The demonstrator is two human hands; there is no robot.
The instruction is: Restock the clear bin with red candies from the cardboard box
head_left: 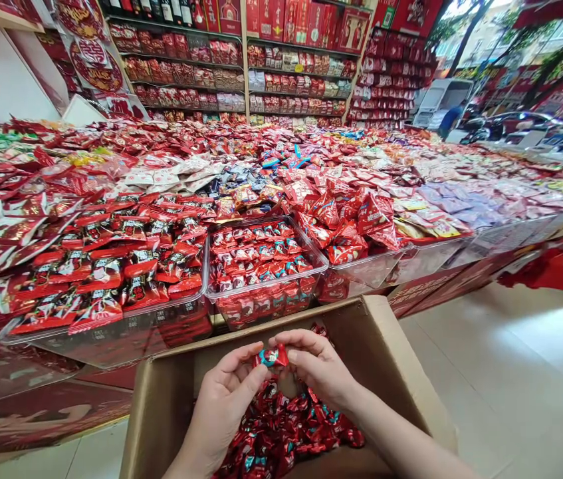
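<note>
Both of my hands pinch one small wrapped candy [272, 357] with a red and teal foil wrapper. My left hand [224, 399] grips its left end and my right hand [316, 366] grips its right end. They hover over an open cardboard box [401, 372] holding several of the same candies [286, 432]. Just beyond the box stands a clear plastic bin [266, 293] filled with small red candies.
A long display counter [435, 279] carries many clear bins heaped with red packaged sweets. Shelves of red boxes [291, 60] line the back wall. Pale tiled floor [510, 372] lies to the right. A street with parked vehicles [510, 123] shows at far right.
</note>
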